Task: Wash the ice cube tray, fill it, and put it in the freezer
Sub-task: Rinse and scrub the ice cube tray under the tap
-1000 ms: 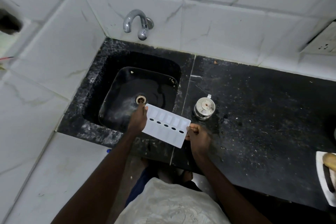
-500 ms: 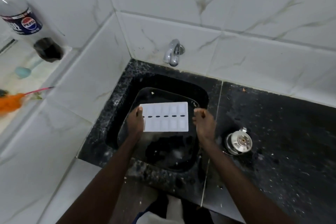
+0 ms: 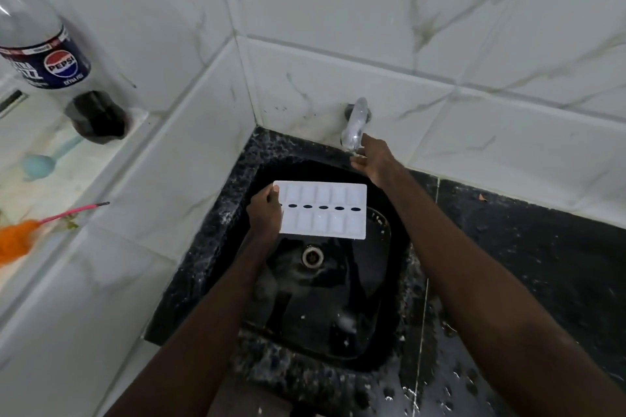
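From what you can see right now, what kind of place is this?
Probably a small home kitchen corner: a black sink set in a dark stone counter, a wall tap on white tiles, and a soda bottle on the ledge beside it.

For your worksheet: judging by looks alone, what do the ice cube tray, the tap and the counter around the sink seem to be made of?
Ice cube tray: probably plastic, white and matt, thin with moulded compartments.
Tap: seemingly chromed or polished metal, silvery with bright reflections, though blurred.
Counter: likely polished stone such as granite, black with pale speckles and a wet sheen.
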